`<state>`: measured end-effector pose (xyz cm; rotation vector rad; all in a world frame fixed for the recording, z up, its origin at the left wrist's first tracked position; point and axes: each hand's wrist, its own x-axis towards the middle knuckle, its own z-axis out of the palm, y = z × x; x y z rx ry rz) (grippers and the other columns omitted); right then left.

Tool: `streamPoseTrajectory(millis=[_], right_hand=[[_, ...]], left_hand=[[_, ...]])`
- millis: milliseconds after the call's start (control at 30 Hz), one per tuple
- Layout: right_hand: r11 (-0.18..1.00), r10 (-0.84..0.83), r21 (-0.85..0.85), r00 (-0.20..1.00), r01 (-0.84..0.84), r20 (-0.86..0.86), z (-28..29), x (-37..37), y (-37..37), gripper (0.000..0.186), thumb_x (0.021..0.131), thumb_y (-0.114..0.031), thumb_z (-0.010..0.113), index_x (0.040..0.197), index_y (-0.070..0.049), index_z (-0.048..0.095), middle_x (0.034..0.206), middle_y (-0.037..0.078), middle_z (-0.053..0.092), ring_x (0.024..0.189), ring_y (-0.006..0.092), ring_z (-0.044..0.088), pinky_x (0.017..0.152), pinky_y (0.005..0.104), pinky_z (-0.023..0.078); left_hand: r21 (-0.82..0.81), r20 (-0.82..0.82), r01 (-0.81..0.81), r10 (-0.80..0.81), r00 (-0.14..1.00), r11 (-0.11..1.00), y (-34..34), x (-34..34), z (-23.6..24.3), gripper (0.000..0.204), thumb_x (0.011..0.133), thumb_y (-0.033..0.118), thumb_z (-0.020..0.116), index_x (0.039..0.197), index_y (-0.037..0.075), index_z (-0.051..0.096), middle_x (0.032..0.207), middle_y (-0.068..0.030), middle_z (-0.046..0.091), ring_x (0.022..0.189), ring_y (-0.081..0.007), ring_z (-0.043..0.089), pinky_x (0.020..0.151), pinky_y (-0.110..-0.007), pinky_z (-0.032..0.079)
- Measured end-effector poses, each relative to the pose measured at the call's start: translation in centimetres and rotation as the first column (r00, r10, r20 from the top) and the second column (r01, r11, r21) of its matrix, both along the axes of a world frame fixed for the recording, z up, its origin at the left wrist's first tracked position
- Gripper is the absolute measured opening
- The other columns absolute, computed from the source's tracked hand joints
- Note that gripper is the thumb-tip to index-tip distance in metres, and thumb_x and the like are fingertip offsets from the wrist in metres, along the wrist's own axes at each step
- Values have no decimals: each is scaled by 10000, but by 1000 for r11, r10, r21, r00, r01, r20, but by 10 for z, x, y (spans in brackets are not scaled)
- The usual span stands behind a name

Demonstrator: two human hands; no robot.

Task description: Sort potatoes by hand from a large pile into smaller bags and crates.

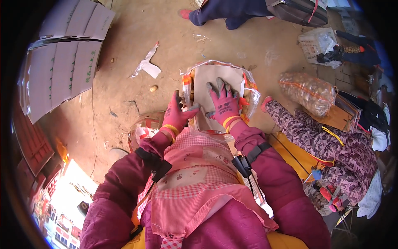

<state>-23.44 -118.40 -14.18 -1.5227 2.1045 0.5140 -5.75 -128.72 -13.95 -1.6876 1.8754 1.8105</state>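
In front of me stands an open clear plastic bag (253, 89) with orange and red markings. Inside it is a plain beige cardboard piece (203, 81), and a few round brownish things show at the bag's left side. My right hand (224, 103), in a pink glove with dark fingertips, lies on the cardboard with fingers spread. My left hand (178, 114), gloved the same way, is at the bag's left rim with thumb and fingers apart. Whether the left palm touches the plastic, I cannot tell.
Flat cartons (62, 70) are stacked at the left. A torn white scrap (148, 64) and a potato (154, 88) lie on the dirt floor. A filled clear bag (307, 93) and a white crate (313, 43) stand at right. People are at the right and far side.
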Motion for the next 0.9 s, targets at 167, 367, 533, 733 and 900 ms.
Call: streamPoseTrajectory(millis=[167, 367, 533, 733, 900], right_hand=[[997, 15, 77, 1000, -14, -12, -5, 7, -3, 1079, 726, -625, 747, 1580, -280, 185, 1581, 219, 260, 1443, 450, 275, 1070, 671, 329], [996, 65, 71, 995, -59, -75, 13, 22, -15, 1140, 703, -553, 810, 1591, -290, 145, 1547, 233, 283, 1354, 412, 406, 1001, 577, 443], [998, -9, 58, 998, 13, -67, 5, 15, -47, 1024, 715, -463, 817, 1557, -285, 262, 1331, 145, 466, 1158, 300, 542, 933, 527, 482], [981, -107, -177, 985, 83, -132, -20, 34, -50, 648, 800, -296, 709, 1406, -328, 482, 1371, 132, 418, 1243, 336, 457, 969, 606, 435], [988, -119, -87, 990, 125, 72, -21, 34, -22, 987, 717, -408, 782, 1548, -374, 249, 1620, 200, 136, 1461, 471, 191, 1064, 710, 295]], left_hand=[[-258, 326, -28, 114, 938, 966, 11, -23, -32, 822, 758, 247, 758, 1470, 72, 387, 1275, -262, 521, 1111, -387, 613, 928, -451, 506], [151, -86, -257, 272, 959, 954, 0, 20, -38, 440, 801, 146, 770, 1201, 41, 620, 850, 1, 619, 666, -112, 562, 607, -267, 464], [434, -85, -207, 269, 959, 877, -3, 22, -16, 180, 854, 157, 773, 979, 60, 687, 780, 34, 618, 644, -72, 542, 584, -244, 437], [685, -206, 177, -46, 978, 707, -14, 34, 20, 177, 836, 59, 748, 1003, 20, 706, 989, -20, 712, 837, -109, 651, 720, -257, 522], [-639, -254, 484, -758, 601, 598, 0, 13, 38, 182, 947, 201, 628, 965, 29, 686, 971, -50, 688, 840, -177, 646, 890, -323, 485]])
